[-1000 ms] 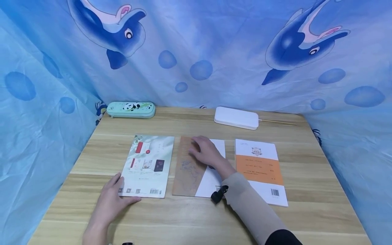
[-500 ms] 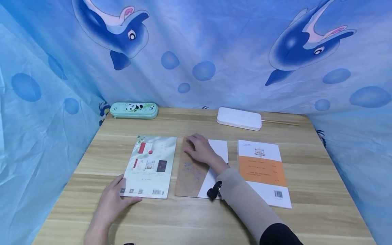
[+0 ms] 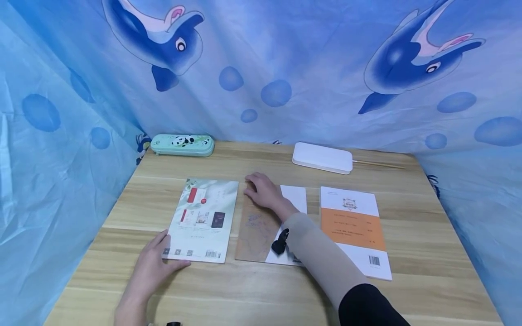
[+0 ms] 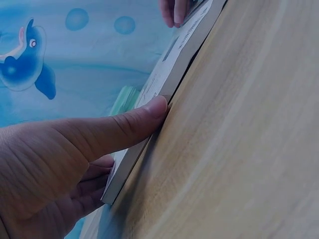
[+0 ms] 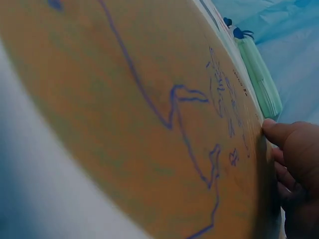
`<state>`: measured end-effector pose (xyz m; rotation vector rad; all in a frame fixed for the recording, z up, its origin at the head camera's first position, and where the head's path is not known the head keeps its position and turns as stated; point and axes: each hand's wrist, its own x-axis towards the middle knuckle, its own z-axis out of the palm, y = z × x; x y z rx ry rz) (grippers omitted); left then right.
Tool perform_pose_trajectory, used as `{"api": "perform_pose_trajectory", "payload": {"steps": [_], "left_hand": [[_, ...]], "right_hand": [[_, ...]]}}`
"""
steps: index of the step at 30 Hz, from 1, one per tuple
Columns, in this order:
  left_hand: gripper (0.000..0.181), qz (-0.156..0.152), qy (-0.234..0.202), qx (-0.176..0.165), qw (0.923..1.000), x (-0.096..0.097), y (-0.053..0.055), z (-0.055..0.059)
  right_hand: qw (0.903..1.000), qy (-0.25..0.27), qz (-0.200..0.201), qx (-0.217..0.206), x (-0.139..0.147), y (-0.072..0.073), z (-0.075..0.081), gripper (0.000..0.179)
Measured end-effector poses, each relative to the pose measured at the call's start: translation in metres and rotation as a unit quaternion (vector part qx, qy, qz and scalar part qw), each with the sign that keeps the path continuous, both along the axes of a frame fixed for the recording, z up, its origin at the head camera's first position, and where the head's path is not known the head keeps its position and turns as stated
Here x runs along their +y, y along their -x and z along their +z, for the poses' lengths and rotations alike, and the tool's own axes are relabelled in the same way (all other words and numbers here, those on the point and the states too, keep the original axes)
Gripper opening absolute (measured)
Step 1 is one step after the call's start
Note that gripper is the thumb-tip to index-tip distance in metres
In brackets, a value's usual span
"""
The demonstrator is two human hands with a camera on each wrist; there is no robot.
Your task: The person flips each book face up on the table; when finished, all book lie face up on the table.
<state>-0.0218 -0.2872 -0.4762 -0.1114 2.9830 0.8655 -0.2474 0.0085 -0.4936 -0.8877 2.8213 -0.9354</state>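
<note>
- The left hand (image 3: 151, 258) grips the near left corner of the pale green book (image 3: 205, 235); its thumb bears on the near edge and its fingers lie round the left side.
- The right hand (image 3: 264, 190) pinches the far left corner of the brown-and-white book (image 3: 254, 235), thumb at the edge; its fingers are partly hidden in both views.
- Both books lie on the tabletop (image 3: 228, 294), side by side with a narrow strip of wood between them; the brown-and-white one is in the middle.
- The orange-and-white book (image 3: 354, 226) lies just to its right, untouched by either hand.
- Along the far edge are the panda pencil case (image 3: 182, 145) on the left and a white rounded case (image 3: 322, 157) on the right, with a thin wooden stick (image 3: 379, 164) beside it.
- The step in hand looks like taking hold of the two books, or squaring them; whether either is being lifted cannot be told.
- The next move seems to call for a firm hold at both corners, so neither book twists or bumps its neighbour.
</note>
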Motion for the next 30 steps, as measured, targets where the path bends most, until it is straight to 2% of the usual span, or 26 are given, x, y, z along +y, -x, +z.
{"api": "perform_pose_trajectory", "payload": {"steps": [5,9,13,16,18,23,30], "left_hand": [[0.101,0.0,-0.004,0.001,1.0,0.003,-0.001,0.0],[0.1,0.0,0.0,0.004,1.0,0.004,-0.001,0.001],[0.098,-0.001,0.001,0.009,1.0,0.005,-0.001,0.001],[0.096,-0.002,0.003,0.015,0.9999,0.005,-0.002,0.001],[0.095,-0.001,0.003,0.017,0.9998,0.005,-0.003,0.0],[0.097,0.0,0.002,0.008,1.0,0.005,-0.003,0.0],[0.105,0.001,-0.013,-0.02,0.9997,0.003,-0.004,0.001]], "right_hand": [[0.9999,-0.007,0.005,-0.009,-0.004,0.004,-0.002,0.046],[0.9994,-0.003,0.032,-0.014,-0.01,0.004,0.0,0.046],[0.9983,-0.003,0.057,-0.01,-0.016,0.002,0.001,0.029],[0.9981,-0.002,0.059,-0.014,-0.019,0.0,0.002,0.019],[0.9982,0.01,0.052,-0.029,-0.019,-0.001,0.003,0.023],[0.9968,0.047,0.032,-0.056,-0.019,-0.001,0.006,0.046],[0.9976,-0.004,0.069,-0.007,-0.017,0.001,0.011,0.053]]}}
